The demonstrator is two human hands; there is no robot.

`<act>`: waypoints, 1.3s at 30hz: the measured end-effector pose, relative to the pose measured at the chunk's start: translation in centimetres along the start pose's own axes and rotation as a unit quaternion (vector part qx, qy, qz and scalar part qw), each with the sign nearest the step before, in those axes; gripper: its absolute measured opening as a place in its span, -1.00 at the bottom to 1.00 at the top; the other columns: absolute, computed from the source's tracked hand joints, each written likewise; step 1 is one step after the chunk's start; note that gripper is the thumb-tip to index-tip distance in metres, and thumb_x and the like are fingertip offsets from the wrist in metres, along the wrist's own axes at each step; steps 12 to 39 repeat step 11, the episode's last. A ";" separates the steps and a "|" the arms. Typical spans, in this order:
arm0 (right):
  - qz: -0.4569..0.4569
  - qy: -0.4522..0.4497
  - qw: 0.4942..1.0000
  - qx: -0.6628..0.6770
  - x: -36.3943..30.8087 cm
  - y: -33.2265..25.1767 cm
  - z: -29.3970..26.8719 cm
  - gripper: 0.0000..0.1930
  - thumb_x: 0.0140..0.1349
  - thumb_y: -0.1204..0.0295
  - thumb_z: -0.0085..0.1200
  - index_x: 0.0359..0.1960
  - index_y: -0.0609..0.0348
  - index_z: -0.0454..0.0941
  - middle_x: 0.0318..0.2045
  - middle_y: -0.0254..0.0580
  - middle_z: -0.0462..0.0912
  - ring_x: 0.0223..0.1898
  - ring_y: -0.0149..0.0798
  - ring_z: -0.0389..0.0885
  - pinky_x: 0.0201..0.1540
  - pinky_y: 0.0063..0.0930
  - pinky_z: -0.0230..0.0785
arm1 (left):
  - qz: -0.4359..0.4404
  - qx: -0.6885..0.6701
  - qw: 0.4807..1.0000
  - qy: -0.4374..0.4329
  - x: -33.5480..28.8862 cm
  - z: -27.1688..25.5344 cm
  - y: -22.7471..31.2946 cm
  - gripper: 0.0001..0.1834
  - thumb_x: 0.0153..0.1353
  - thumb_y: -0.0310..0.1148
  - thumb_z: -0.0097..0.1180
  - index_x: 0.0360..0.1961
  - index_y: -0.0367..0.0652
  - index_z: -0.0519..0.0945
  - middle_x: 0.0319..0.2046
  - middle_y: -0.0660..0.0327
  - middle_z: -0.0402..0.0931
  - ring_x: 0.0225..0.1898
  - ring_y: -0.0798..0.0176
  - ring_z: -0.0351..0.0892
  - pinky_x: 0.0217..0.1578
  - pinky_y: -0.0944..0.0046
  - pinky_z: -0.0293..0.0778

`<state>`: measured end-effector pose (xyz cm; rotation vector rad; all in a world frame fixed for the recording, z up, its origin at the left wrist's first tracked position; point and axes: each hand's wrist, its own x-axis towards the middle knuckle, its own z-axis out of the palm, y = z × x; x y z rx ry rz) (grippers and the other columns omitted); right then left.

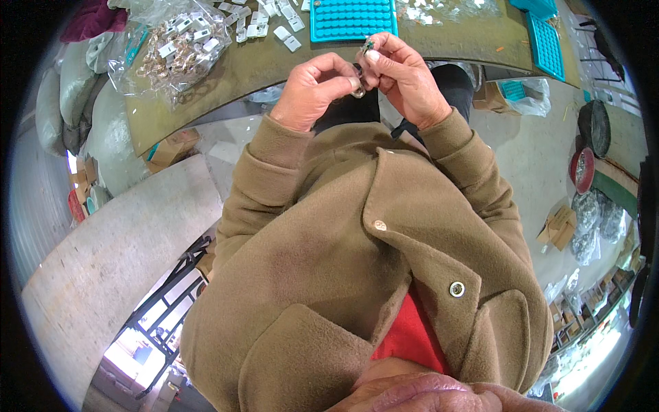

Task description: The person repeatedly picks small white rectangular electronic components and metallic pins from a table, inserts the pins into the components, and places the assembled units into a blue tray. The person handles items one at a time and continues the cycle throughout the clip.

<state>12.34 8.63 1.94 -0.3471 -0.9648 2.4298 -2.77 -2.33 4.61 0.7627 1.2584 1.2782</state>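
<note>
My left hand (307, 88) pinches a small shiny metal piece (358, 91) between thumb and forefinger, just past the table's near edge. Close against it, my right hand (410, 81) has thumb and forefinger closed on a small silvery piece with green on it (368, 46). The fingertips of both hands nearly meet, and I cannot tell whether the two pieces are joined. Beyond the hands lies a turquoise tray (353, 20) with rows of round hollows. Small white plastic parts (292, 43) are scattered to its left.
On the table (154, 127), at the left, sits a clear plastic bag (185, 51) of copper-coloured and white parts. A second turquoise tray (546, 48) leans at the right edge. Stuffed sacks (75, 89) stand at left; a bench (130, 240) lies below them. Cardboard boxes (491, 98) are under the table.
</note>
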 end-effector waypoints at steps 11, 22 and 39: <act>0.022 -0.055 0.977 -0.204 0.2 0.0 -0.5 -0.92 0.29 0.47 0.09 -0.22 0.09 0.49 -0.35 -0.50 0.53 -0.31 -0.57 0.49 -0.23 -0.62 0.39 | -0.128 -0.114 0.985 0.016 0.1 -1.6 -0.3 -0.86 0.27 -0.28 0.17 -0.24 -0.09 0.58 -0.43 0.36 0.57 -0.44 0.54 0.46 -0.44 0.54 0.31; 0.022 -0.055 0.977 -0.204 0.2 0.0 -0.5 -0.92 0.29 0.47 0.09 -0.22 0.09 0.49 -0.35 -0.50 0.53 -0.31 -0.57 0.49 -0.23 -0.62 0.39 | -0.128 -0.114 0.985 0.016 0.1 -1.6 -0.3 -0.86 0.27 -0.28 0.17 -0.24 -0.09 0.58 -0.43 0.36 0.57 -0.44 0.54 0.46 -0.44 0.54 0.31; 0.022 -0.055 0.977 -0.204 0.2 0.0 -0.5 -0.92 0.29 0.47 0.09 -0.22 0.09 0.49 -0.35 -0.50 0.53 -0.31 -0.57 0.49 -0.23 -0.62 0.39 | -0.128 -0.114 0.985 0.016 0.1 -1.6 -0.3 -0.86 0.27 -0.28 0.17 -0.24 -0.09 0.58 -0.43 0.36 0.57 -0.44 0.54 0.46 -0.44 0.54 0.31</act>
